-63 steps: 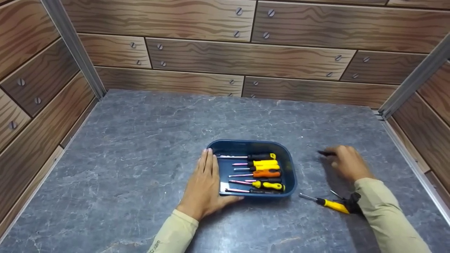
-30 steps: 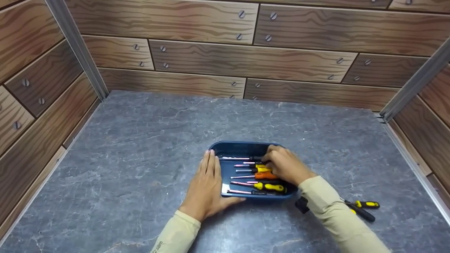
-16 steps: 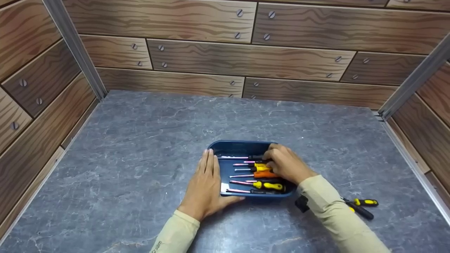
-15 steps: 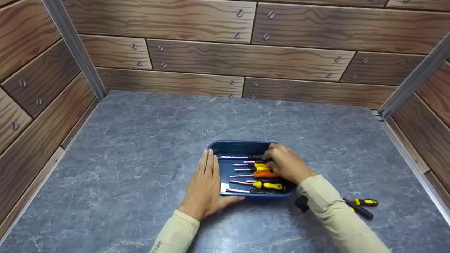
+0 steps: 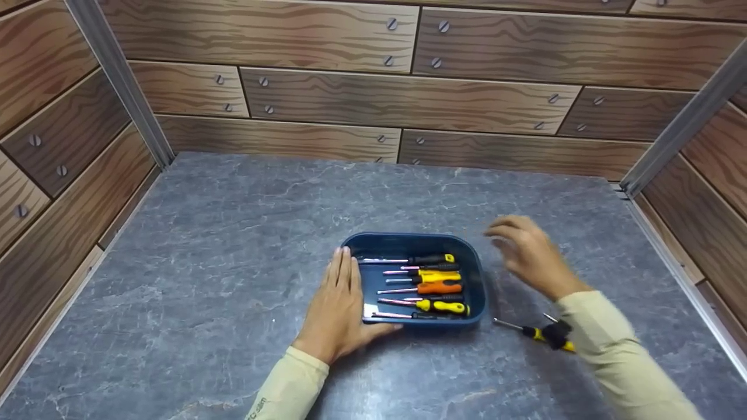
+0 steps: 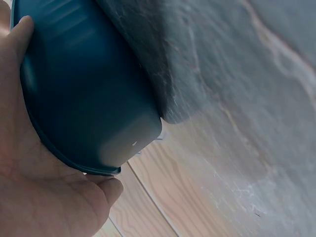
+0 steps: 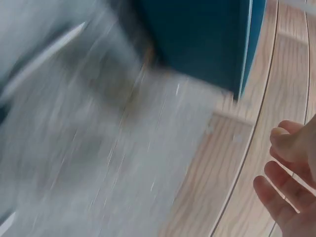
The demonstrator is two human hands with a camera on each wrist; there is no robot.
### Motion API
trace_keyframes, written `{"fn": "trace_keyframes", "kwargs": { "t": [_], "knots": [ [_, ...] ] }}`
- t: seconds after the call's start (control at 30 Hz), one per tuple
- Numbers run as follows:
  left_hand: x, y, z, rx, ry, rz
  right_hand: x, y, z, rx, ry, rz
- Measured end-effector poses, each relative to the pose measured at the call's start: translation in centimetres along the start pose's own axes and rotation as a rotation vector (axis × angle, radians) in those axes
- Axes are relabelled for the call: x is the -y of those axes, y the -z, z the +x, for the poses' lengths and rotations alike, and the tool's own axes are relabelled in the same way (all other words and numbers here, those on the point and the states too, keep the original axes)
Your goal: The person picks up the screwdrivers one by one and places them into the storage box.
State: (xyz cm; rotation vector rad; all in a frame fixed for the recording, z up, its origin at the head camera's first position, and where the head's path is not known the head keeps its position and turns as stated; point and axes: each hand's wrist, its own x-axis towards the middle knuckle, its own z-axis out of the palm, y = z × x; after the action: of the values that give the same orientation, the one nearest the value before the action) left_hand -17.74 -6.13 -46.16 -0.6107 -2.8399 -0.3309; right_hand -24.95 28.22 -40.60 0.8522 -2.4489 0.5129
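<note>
A dark blue tray (image 5: 408, 235) holds several screwdrivers lying side by side, shanks to the left. Among them are a long black one (image 5: 432, 259), a small black one (image 5: 448, 267), an orange one (image 5: 439, 288) and a yellow-and-black one (image 5: 443, 306). My left hand (image 5: 332, 312) rests against the tray's left end, fingers straight along the rim and thumb at the front side; the left wrist view shows the palm against the tray wall (image 6: 89, 89). Right of the tray, my right hand (image 5: 531, 256) is in the air, fingers loosely bent, holding nothing.
More screwdrivers lie on the grey marbled table (image 5: 233, 233) right of the tray, one with a yellow-and-black handle (image 5: 534, 333). My right forearm and its wrist camera (image 5: 557, 333) partly hide them. Wood-patterned walls (image 5: 327, 96) enclose the back and sides.
My right hand has let go of the small black screwdriver, which now lies in the tray near the long black one, and has moved out to the right. My left hand stays put.
</note>
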Motion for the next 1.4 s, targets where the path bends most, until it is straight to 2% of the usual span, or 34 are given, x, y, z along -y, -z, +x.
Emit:
{"fn": "trace_keyframes", "kwargs": {
  "t": [0.1, 0.33, 0.47, 0.53, 0.67, 0.77, 0.93, 1.13, 1.27, 1.4],
  "knots": [
    [0.1, 0.0, 0.0, -0.003, 0.008, -0.005, -1.4, 1.3, -1.6, 0.054, -0.075, -0.014],
    [0.2, 0.1, -0.1, 0.027, 0.027, -0.041, -4.4, 4.3, -6.0, 0.380, -0.295, 0.063],
    [0.3, 0.1, -0.2, 0.039, 0.030, -0.039, -5.8, 5.8, -8.4, 0.520, -0.385, 0.133],
    [0.3, 0.1, -0.2, 0.035, 0.029, -0.034, -6.5, 6.5, -9.5, 0.570, -0.400, 0.164],
    [0.4, 0.1, -0.3, 0.024, 0.025, -0.031, -7.6, 7.8, -11.2, 0.664, -0.379, 0.237],
    [0.4, 0.1, -0.3, 0.024, 0.022, -0.032, -8.2, 8.5, -12.3, 0.707, -0.371, 0.287],
    [0.2, 0.1, -0.3, 0.025, 0.019, -0.033, -8.5, 8.6, -13.8, 0.697, -0.383, 0.326],
    [0.0, 0.0, -0.2, -0.015, -0.002, -0.016, -8.4, 8.5, -14.4, 0.642, -0.382, 0.224],
    [-0.1, -0.1, -0.1, -0.011, -0.006, -0.013, -8.5, 8.7, -14.0, 0.610, -0.403, 0.174],
    [-0.1, 0.0, -0.1, 0.005, 0.001, -0.017, -7.8, 8.4, -12.5, 0.502, -0.428, 0.126]
  ]
}}
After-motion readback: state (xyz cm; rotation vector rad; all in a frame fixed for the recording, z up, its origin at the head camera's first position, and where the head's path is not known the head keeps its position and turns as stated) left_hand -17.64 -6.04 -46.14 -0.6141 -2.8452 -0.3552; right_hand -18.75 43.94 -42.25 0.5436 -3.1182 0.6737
